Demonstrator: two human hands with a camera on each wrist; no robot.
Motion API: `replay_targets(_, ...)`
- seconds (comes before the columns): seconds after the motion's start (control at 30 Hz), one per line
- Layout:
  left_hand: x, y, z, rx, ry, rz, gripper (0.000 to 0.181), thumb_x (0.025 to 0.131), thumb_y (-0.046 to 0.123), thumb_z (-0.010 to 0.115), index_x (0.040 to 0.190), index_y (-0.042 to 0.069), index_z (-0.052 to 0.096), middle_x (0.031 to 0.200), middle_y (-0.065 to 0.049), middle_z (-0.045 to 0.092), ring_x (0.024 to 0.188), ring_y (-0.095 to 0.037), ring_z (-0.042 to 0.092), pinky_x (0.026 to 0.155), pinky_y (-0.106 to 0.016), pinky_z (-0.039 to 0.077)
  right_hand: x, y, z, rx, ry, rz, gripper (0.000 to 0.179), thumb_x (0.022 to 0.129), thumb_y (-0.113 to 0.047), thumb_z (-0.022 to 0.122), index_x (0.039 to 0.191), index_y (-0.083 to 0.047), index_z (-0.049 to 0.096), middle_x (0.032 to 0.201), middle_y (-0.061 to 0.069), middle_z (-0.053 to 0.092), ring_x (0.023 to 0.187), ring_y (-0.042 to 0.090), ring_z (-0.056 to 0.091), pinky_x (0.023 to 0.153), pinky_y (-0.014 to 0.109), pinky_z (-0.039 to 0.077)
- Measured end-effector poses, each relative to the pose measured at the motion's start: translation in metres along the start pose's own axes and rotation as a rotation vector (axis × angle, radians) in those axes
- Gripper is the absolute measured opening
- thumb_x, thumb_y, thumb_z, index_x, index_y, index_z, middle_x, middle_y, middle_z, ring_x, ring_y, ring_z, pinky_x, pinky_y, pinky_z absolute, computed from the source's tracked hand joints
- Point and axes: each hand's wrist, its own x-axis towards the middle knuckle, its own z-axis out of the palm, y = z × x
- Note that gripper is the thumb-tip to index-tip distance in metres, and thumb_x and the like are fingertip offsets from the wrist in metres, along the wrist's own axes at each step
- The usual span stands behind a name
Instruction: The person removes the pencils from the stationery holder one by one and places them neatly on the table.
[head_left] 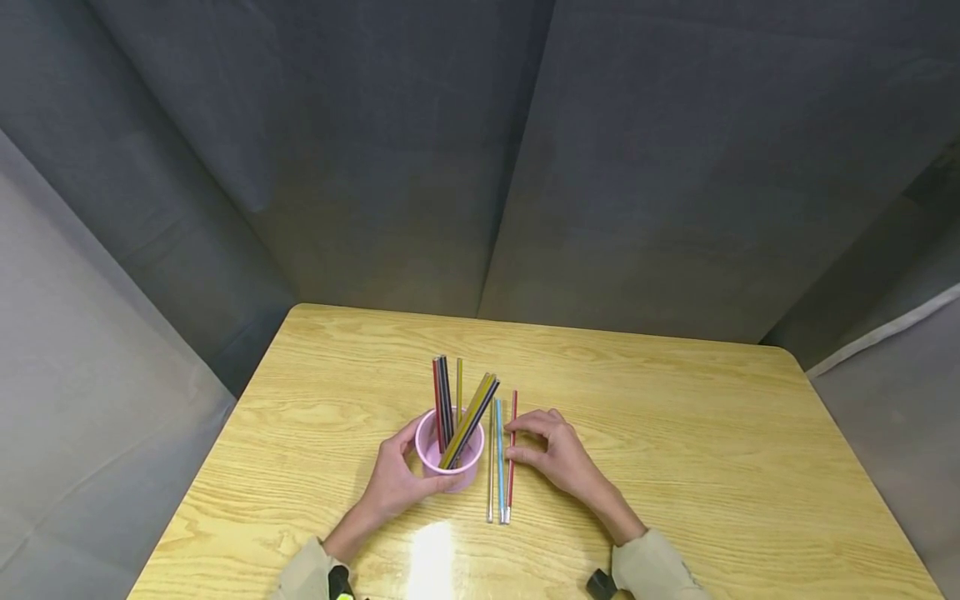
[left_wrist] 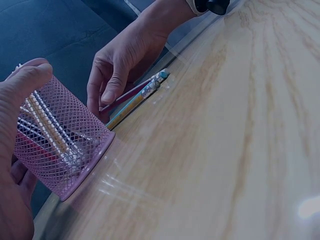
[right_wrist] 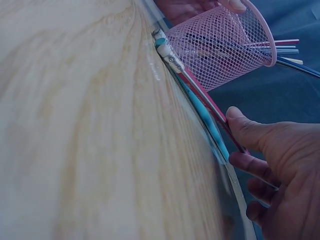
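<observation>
My left hand [head_left: 393, 479] holds a pink mesh pencil cup [left_wrist: 65, 135], with thumb and fingers round its sides. The cup stands upright on the table. Several pencils [head_left: 472, 417] lean inside it, among them dark, yellow and red ones. To the right of the cup, my right hand [head_left: 558, 454] pinches a red pencil [right_wrist: 200, 90] between thumb and index finger. That pencil lies low, close to the tabletop, its eraser end toward me. Beside it are a light blue pencil [head_left: 500, 467] and a thin greyish pencil [head_left: 491, 475], nearly parallel.
The wood-grain table [head_left: 712, 467] extends widely to both sides of the hands. Dark grey cloth [head_left: 375, 167] hangs behind its far edge, and lighter cloth [head_left: 82, 400] hangs at the left. A bright light reflection lies near the front.
</observation>
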Motion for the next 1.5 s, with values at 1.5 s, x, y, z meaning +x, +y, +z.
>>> replay_targets(1.5,0.001,-0.001,0.0,-0.006,-0.006,0.018,0.093,0.067,0.004,0.096,0.149,0.003,0.053,0.144,-0.015,0.063,0.129,-0.038,0.061,0.112,-0.051,0.05,0.014,-0.068,-0.013,0.119,-0.041,0.022,0.037,0.092,-0.002,0.077,0.128,0.002,0.071,0.141,0.022,0.063,0.058,0.007,0.043,0.049,0.025,0.044)
